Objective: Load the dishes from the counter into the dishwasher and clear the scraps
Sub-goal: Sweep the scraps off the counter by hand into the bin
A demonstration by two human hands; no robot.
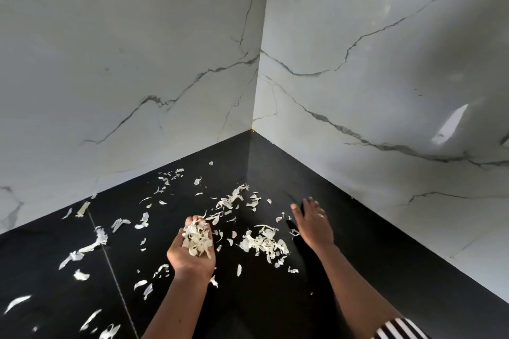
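Left hand (pixel 190 260) cups pale papery peel scraps (pixel 197 239); right hand (pixel 312 221) flat, spread, on glossy black counter (pixel 275 297). Likely featherlight: sweep together, scoop underneath.

Looks like a kitchen, seen at an inner corner of the worktop; shows a glossy black counter (pixel 275 305) running into that corner, with a thin joint line (pixel 110 256) crossing its left part; backs onto a left wall panel (pixel 124 63) and a right wall panel (pixel 385 36), both white with grey marble-like veins, meeting at a straight vertical seam (pixel 259 77); carries pale, papery scraps (pixel 264 245) like peelings, strewn over the dark surface; catches a bright patch of light (pixel 451 124) on the right side.
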